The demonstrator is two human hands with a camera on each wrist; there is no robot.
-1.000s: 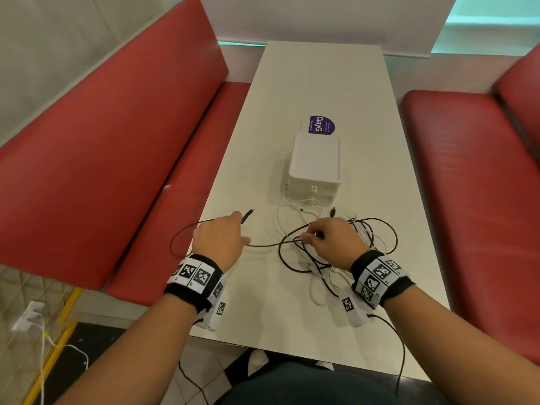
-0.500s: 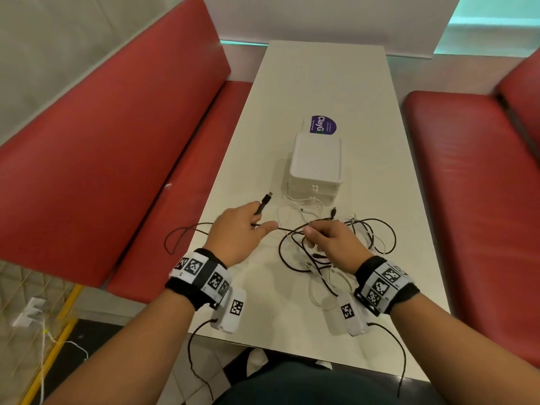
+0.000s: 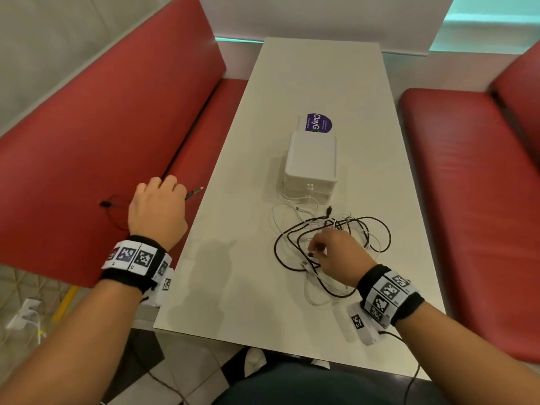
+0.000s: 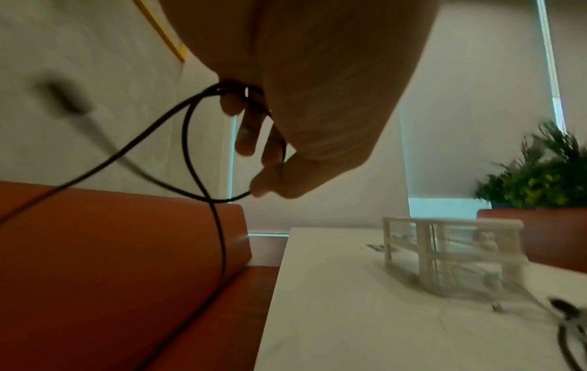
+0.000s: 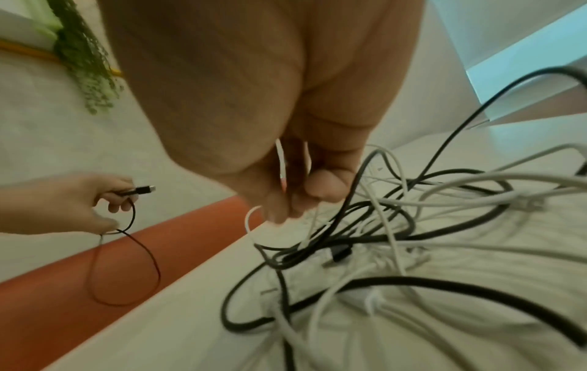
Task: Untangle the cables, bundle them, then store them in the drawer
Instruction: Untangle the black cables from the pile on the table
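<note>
A tangle of black and white cables (image 3: 344, 222) lies on the white table (image 3: 292, 83), in front of a small white drawer box (image 3: 311, 159). My left hand (image 3: 157, 206) is raised over the red bench, left of the table. It grips a thin black cable (image 4: 187, 140) in loose loops, its plug (image 3: 194, 193) sticking out to the right. The rest of that cable hangs below the hand (image 5: 127, 276). My right hand (image 3: 336, 252) rests on the tangle and pinches a white cable (image 5: 281, 163) between thumb and fingers.
Red benches (image 3: 102, 141) run along both sides of the table. A purple sticker (image 3: 318, 122) lies behind the drawer box. A green plant (image 4: 533, 180) stands at the far end. The table's near edge is close to my body.
My left hand has swung left, off the table and over the bench, drawing the black cable clear of the tangle. My right hand stayed on the pile and shifted slightly.
</note>
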